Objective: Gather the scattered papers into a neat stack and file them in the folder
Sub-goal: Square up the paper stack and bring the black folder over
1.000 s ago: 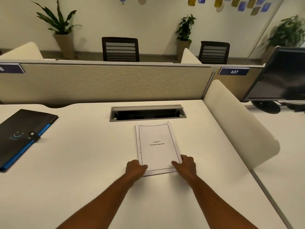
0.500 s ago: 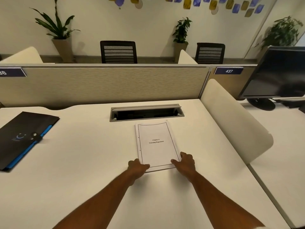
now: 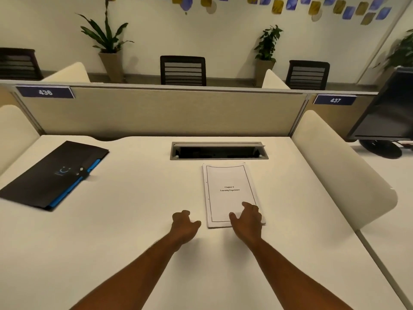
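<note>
Since before, left hand point(image 3: 184, 224) has come off the papers point(image 3: 230, 193), fingers loose; right hand point(image 3: 247, 217) rests on them. Stacking looks done; next, fetch the folder point(image 3: 51, 175), frame left.

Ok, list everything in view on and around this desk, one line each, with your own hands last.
paper stack: one, white, printed cover page, centre of the desk just in front of the cable tray
folder: one, black with blue edge, closed, far left of the desk
desk: one, white
cable tray: one, grey, lid open, recessed at the back of the desk
partition: one, beige, behind the desk
number plates: two, blue, 436 and 437
monitor: one, black, right neighbouring desk
chairs: three, black, beyond the partition
potted plants: three, along the wall
left hand: off the stack, on the desk beside it
right hand: over the stack's near right corner
</note>
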Motion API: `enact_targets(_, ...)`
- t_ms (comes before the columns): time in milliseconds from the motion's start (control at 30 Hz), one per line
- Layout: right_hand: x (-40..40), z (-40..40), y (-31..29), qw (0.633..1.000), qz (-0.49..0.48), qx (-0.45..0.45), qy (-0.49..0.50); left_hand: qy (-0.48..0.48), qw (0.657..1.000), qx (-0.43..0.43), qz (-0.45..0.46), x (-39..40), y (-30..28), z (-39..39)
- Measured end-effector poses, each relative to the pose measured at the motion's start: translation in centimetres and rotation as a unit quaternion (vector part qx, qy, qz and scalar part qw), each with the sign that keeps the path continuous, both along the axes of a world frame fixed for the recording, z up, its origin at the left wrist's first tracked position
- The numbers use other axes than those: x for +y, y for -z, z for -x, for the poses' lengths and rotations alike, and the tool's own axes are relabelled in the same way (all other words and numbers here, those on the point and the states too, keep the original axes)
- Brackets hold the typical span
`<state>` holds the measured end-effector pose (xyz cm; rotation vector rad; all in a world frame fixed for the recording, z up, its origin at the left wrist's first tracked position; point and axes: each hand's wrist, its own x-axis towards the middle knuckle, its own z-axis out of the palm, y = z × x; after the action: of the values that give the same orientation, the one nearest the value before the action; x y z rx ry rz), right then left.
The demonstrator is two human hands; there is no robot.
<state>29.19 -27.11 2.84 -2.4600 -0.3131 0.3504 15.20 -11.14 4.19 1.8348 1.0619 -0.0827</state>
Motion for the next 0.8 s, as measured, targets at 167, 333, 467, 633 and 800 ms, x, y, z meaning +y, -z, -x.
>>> enact_targets(167,3.6,3.4,0.8,0.999,-0.019,-0.002,-0.050,-0.054,0.998,0.005,-0.034,4.8,-0.3,6.0)
enact_targets(333,9.0,7.8,1.3,0.993,-0.079,-0.017,-0.085,-0.121,0.990,0.029,-0.069,11.2,-0.4,13.0)
enact_targets(467,14.1,12.3,1.6,0.986,-0.114,0.010,-0.123,-0.165,0.982,0.039,-0.080,16.5,-0.5,18.2)
enact_targets(633,21.1,16.9,1.8,0.975,-0.137,0.060,-0.164,-0.200,0.976,0.025,-0.087,23.6,-0.7,23.6)
enact_targets(800,28.3,20.0,1.9,0.972,-0.101,0.072,-0.198,-0.217,0.970,0.009,-0.108,30.7,-0.7,27.5)
